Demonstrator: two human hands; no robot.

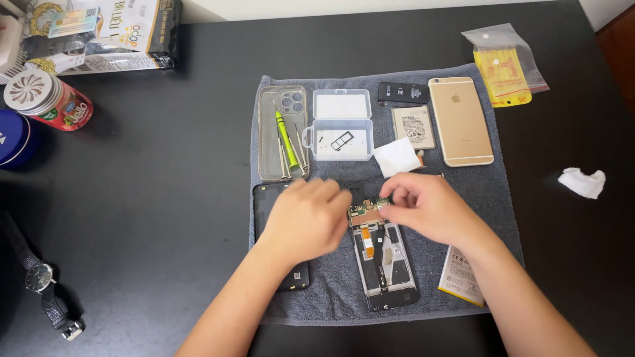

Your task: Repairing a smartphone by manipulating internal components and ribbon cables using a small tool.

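The opened phone (385, 264) lies on the grey towel (463, 192), near the middle. The right hand (423, 208) pinches its circuit board (368, 213) at the far end; the left hand (307, 218) hovers loosely curled, holding nothing visible. A hard tug could likely tear the thin cables.

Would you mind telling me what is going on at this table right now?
A person is working on an opened phone lying on a grey towel. The left hand and right hand both meet at the circuit board at its top end. Screwdrivers, a clear plastic box and a gold phone lie behind.
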